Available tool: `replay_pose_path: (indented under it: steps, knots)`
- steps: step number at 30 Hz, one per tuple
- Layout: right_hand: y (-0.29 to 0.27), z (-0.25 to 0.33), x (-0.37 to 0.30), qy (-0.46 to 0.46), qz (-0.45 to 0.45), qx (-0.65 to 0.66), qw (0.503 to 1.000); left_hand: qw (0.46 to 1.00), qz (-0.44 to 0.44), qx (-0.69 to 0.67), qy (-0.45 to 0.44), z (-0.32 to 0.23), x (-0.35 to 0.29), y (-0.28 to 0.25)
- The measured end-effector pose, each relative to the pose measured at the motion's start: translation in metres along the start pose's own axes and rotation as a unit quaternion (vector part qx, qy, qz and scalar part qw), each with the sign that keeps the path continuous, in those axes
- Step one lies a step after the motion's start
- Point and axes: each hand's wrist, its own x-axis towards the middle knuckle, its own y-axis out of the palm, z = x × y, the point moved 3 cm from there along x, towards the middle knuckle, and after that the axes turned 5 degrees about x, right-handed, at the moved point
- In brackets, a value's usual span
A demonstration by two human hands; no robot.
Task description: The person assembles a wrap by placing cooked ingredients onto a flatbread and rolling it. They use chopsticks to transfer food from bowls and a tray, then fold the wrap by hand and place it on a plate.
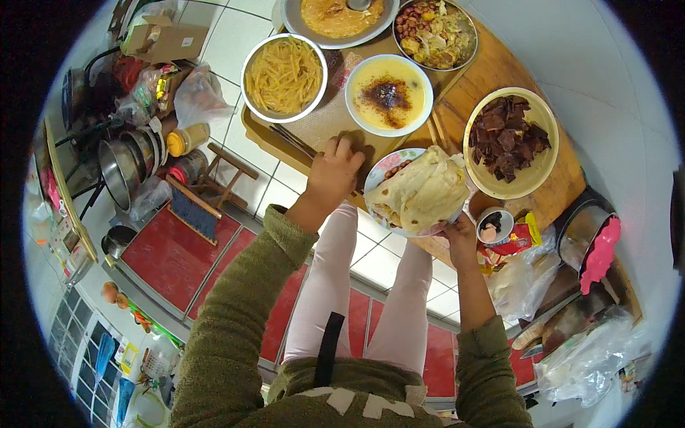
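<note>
A plate of flatbreads (421, 192) is gripped by the right hand (460, 239); the tray's edge (285, 146) is clasped by the left hand's (334, 175) fingers.

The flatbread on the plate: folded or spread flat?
Folded: the flatbread lies in overlapping layers heaped on the plate, which the right hand holds.

We are in a home kitchen laid for a meal. A low wooden table (499, 78) carries bowls of cooked food: yellow noodles (284, 75), a steamed egg custard (388, 93), dark dried meat slices (509, 139), a mixed dish with peanuts (435, 32), and a plate of flatbreads (421, 191). On the white tiled floor (235, 36) sit steel pots (127, 165), jars (187, 139), plastic bags (198, 93) and a small wooden stool (214, 187).
</note>
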Motion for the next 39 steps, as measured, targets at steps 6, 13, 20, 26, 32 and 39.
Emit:
replay_pose_path:
  steps: [6, 13, 20, 26, 32, 39]
  knots:
    - [0.012, 0.008, 0.004, -0.015, 0.010, -0.024, 1.000, 0.996, 0.020, 0.075, 0.043, 0.015, 0.000, -0.006]
    - [0.030, -0.003, 0.013, -0.004, 0.008, 0.003, 1.000, 0.998, 0.020, 0.041, 0.032, 0.049, -0.004, -0.028]
    - [0.061, -0.006, 0.008, 0.003, -0.001, 0.014, 1.000, 1.000, -0.004, 0.007, 0.018, 0.074, -0.015, -0.037]
    - [0.072, -0.012, 0.007, 0.016, 0.000, 0.032, 0.999, 0.999, -0.036, -0.030, 0.003, 0.088, -0.019, -0.043]
    - [0.077, -0.009, 0.007, 0.015, -0.001, 0.030, 0.999, 0.995, -0.082, -0.055, 0.026, 0.085, -0.013, -0.043]
    - [0.071, -0.008, 0.002, 0.014, -0.033, 0.033, 0.999, 0.995, -0.063, -0.077, 0.022, 0.083, -0.012, -0.044]
